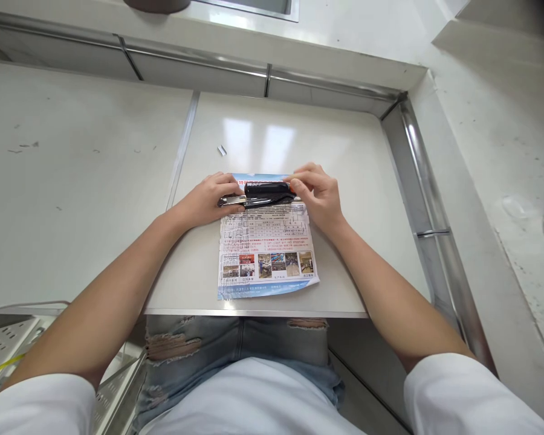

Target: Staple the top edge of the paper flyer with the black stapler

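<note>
A black stapler (pixel 268 194) lies crosswise over the upper part of a printed leaflet (pixel 267 238). Its bright metal end points left, and an orange bit shows at its right end. My left hand (pixel 213 198) grips the metal end, thumb below and fingers above. At the other end, the fingers of my right hand (pixel 315 192) are pinched on the stapler near the orange bit. Many small marks like staples run down the leaflet's left side, and its lower right corner curls up slightly. Two short staple strips (pixel 222 150) rest on the table beyond my left hand.
The white table (pixel 344 151) ends at a front edge by my lap. Metal-railed panels (pixel 199 60) border its far side, and another rail (pixel 428 199) runs along the right. A neighbouring tabletop (pixel 81 169) adjoins on the left. A perforated white rack (pixel 9 344) stands lower left.
</note>
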A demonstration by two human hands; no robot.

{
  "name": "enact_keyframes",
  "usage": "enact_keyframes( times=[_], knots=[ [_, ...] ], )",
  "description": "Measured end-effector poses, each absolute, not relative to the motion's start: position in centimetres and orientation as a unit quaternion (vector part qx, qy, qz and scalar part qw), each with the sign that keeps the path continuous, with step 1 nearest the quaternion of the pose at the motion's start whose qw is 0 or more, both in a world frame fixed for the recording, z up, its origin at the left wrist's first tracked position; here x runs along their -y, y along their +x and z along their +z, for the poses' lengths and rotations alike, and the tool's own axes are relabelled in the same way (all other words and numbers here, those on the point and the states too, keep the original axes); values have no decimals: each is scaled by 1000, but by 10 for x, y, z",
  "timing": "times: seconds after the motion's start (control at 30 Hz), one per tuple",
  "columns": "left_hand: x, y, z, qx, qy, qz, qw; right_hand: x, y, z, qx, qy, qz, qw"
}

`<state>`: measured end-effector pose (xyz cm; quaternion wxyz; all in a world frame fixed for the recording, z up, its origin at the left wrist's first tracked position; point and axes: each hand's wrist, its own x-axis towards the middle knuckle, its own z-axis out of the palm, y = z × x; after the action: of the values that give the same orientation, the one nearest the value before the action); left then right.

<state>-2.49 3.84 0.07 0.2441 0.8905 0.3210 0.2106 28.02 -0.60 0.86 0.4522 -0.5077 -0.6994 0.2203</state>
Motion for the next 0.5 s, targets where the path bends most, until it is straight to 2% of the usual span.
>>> enact_keyframes(
  times=[0.2,0.37,0.5],
  knots=[
    [-35,-25,3,-327,883,232,242,1,272,-3,808,-463,100,349],
    [-26,-20,13,-400,821,313,261,5,272,-6,806,-453,53,377],
    [-22,-16,16,-421,733,371,386,13,269,-1,822,-415,34,388]
  ],
)
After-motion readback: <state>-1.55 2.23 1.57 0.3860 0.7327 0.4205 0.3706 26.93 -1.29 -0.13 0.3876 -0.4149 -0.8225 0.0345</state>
